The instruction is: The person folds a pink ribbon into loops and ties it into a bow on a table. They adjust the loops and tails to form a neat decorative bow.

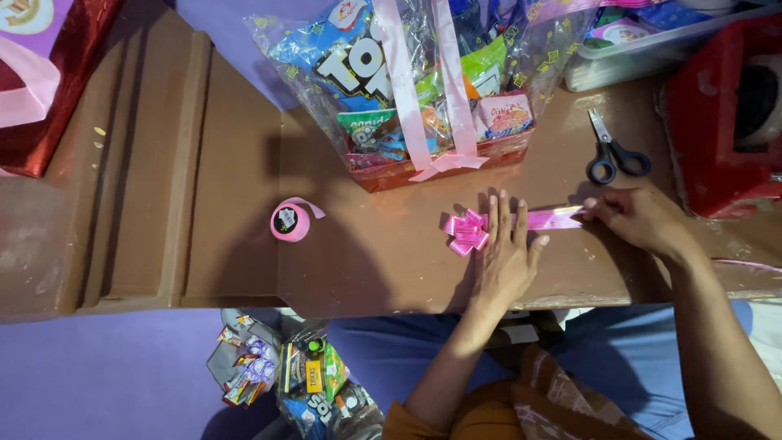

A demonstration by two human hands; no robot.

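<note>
Your left hand (505, 257) lies flat and open on the table (366, 261), fingertips beside the pink bow (465, 231). Your right hand (639, 216) seems to pinch the ribbon (554, 217) stretched between them; scissors (612, 151) lie just beyond it.

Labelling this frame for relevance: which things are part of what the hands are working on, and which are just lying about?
In use:
- left hand, flat on the shiny pink ribbon bow
- right hand, pinching the bow's pink ribbon tail

Lying about:
- black-handled scissors
- pink ribbon roll
- cellophane-wrapped snack hamper
- red box
- snack packets on the floor
</note>
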